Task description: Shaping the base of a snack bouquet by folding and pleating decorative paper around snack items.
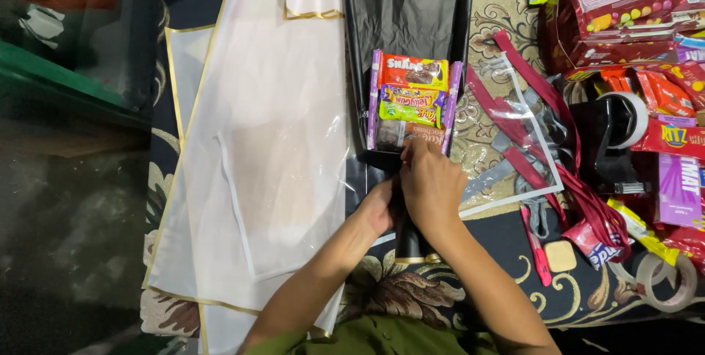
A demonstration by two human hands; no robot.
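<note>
From the head view, I see both hands together on one black wrapping sheet [407, 13] bundled into a snack bouquet: my left hand [378, 204] clamps its narrow stem, my right hand [432, 182] pinches just below the snack packets [410, 98]. I count three stacked packets. Left of the bouquet lie white gold-edged sheets [264, 142]; right of it, one tape dispenser [617, 135] and red ribbon [543, 94].

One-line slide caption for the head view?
Both hands, left and right, pinch the black wrapping paper beneath stacked snack packets.
</note>
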